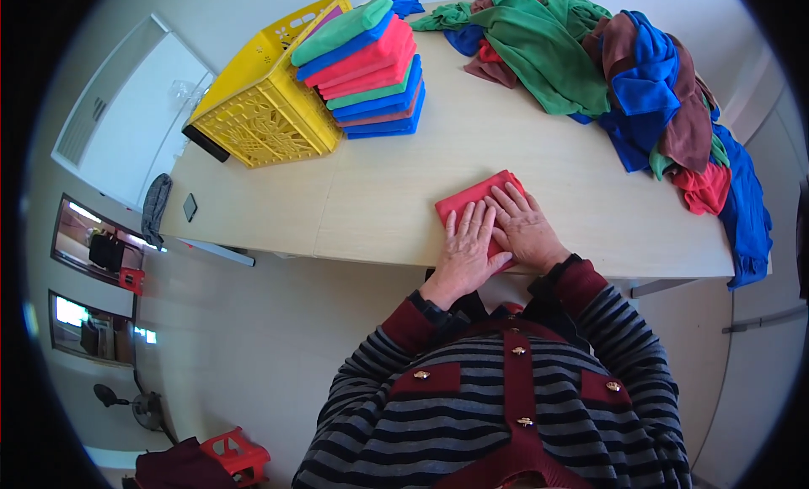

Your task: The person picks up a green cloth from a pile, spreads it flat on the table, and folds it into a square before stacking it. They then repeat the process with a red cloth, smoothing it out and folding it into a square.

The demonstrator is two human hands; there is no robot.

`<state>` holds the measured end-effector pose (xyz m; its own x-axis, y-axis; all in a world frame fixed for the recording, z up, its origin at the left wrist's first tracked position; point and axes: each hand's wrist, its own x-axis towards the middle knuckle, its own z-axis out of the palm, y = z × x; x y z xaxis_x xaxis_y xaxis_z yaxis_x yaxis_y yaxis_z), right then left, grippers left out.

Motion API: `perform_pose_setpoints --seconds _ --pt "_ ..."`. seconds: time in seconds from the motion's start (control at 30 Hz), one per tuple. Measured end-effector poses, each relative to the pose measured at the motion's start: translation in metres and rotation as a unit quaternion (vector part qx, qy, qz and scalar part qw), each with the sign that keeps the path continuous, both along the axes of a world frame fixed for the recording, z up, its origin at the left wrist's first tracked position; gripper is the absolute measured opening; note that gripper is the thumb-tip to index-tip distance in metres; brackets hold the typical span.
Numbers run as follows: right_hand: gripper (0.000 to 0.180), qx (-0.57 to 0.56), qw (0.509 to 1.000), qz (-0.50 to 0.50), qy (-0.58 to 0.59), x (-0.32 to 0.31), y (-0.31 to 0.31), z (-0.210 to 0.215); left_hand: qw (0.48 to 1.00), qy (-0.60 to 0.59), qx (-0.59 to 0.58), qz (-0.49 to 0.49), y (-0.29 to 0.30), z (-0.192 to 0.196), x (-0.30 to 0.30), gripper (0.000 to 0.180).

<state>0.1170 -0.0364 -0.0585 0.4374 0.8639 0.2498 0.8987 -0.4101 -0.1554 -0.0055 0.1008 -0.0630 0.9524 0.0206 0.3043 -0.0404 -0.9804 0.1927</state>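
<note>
A folded red cloth (pixel 462 201) lies flat at the near edge of the table, under both my hands. My left hand (pixel 466 251) rests on its left part, fingers stretched out and pointing away from me. Beside it, my right hand (pixel 526 228) presses on the right part with fingers straight, its thumb side against the left hand. Both palms face down, and they cover much of the cloth. Farther left stands a stack of folded cloths (pixel 375 72) in green, blue, red and brown.
A yellow plastic crate (pixel 270 110) stands left of the stack. Loose green, blue, brown and red cloths (pixel 548 51) pile up at the far right, some hanging over the table (pixel 379 202) edge. A phone (pixel 190 206) lies at the left end. Red stools (pixel 236 455) stand on the floor.
</note>
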Motion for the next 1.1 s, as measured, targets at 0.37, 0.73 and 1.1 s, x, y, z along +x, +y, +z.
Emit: perform_pose_setpoints --seconds 0.37,0.73,1.1 --pt "0.061 0.014 1.000 -0.002 -0.005 -0.001 0.005 -0.003 1.000 0.010 0.007 0.007 0.004 0.001 -0.003 0.091" --pt "0.062 0.041 0.999 -0.007 -0.020 0.004 -0.004 -0.011 1.000 0.025 0.008 -0.018 -0.003 0.008 0.002 0.089" --pt "0.062 0.024 0.999 0.010 0.019 -0.009 0.007 -0.010 0.997 0.070 0.020 0.027 0.001 0.003 -0.015 0.091"
